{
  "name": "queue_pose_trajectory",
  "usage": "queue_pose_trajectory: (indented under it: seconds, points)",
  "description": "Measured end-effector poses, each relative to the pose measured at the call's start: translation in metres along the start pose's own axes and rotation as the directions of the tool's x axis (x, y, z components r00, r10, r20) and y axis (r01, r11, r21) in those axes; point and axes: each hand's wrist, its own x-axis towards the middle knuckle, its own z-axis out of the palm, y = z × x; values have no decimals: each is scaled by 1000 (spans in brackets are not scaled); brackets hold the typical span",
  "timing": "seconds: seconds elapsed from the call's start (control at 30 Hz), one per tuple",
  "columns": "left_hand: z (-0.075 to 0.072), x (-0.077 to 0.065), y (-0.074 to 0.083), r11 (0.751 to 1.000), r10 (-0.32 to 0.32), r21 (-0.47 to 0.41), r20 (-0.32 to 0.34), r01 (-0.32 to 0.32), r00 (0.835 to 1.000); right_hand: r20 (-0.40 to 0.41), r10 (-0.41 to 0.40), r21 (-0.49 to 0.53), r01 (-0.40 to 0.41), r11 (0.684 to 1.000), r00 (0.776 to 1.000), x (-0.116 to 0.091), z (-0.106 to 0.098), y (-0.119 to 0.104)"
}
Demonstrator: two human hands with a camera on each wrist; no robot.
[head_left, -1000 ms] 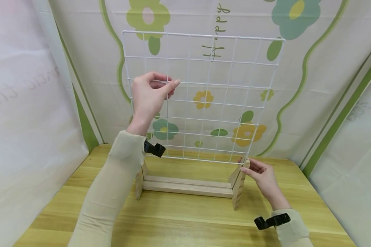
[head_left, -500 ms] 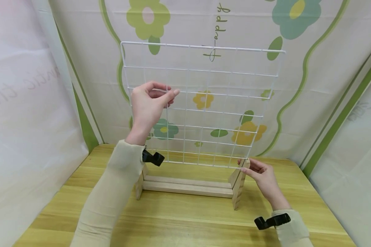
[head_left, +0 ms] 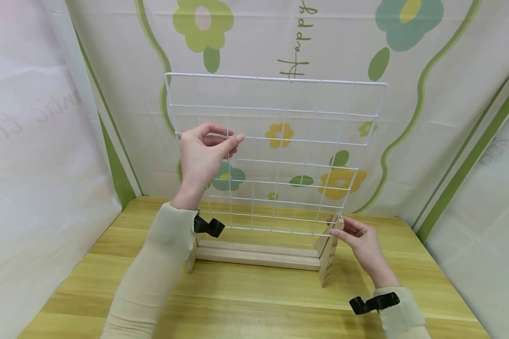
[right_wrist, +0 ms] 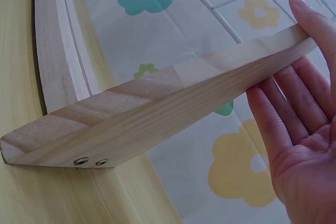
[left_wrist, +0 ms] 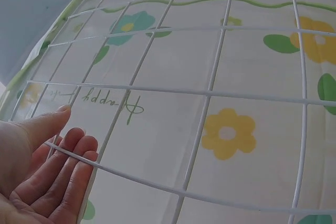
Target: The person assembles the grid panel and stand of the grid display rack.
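A white wire grid panel [head_left: 275, 78] stands nearly upright above a light wooden stand [head_left: 258, 262] in the head view. My left hand [head_left: 200, 162] pinches the grid's wires on its left side; in the left wrist view, thumb and curled fingers [left_wrist: 73, 182] lie around one wire [left_wrist: 142, 183]. The grid's lower right corner comes down at the top of the stand's right upright. There my right hand [head_left: 361, 242] grips the upright's tip, thumb in front and fingers behind. The right wrist view shows this upright [right_wrist: 173, 90] close up, with two metal screws near its foot. My left forearm hides the stand's left upright in part.
The stand rests on a yellow wood-grain table [head_left: 246, 301]. Behind it hangs a white backdrop [head_left: 407, 103] printed with flowers, and white fabric walls close in at left and right. Each sleeve cuff carries a black camera mount [head_left: 373, 302].
My left hand has moved down with the grid, whose top edge is now lower in the head view. The right hand has kept its place on the upright.
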Motion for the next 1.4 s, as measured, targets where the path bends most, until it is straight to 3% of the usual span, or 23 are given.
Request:
queue_pose_trajectory:
  seconds: [0.7, 1.03, 1.2, 1.4]
  points:
    - [-1, -4, -10, 1000, 3, 5, 10, -3, 1000, 30, -30, 64, 28, 998, 999, 2, -3, 3]
    - [0, -14, -17, 999, -12, 34, 6, 12, 1000, 26, -7, 28, 6, 1000, 1000, 2, -2, 1]
    - [3, -19, -26, 999, -2, 54, 45, 0, 999, 29, 4, 19, -4, 1000, 1000, 3, -2, 0]
    - [1, -25, -34, 999, -22, 29, 11, 22, 1000, 14, 10, 42, -11, 999, 1000, 4, -2, -7]
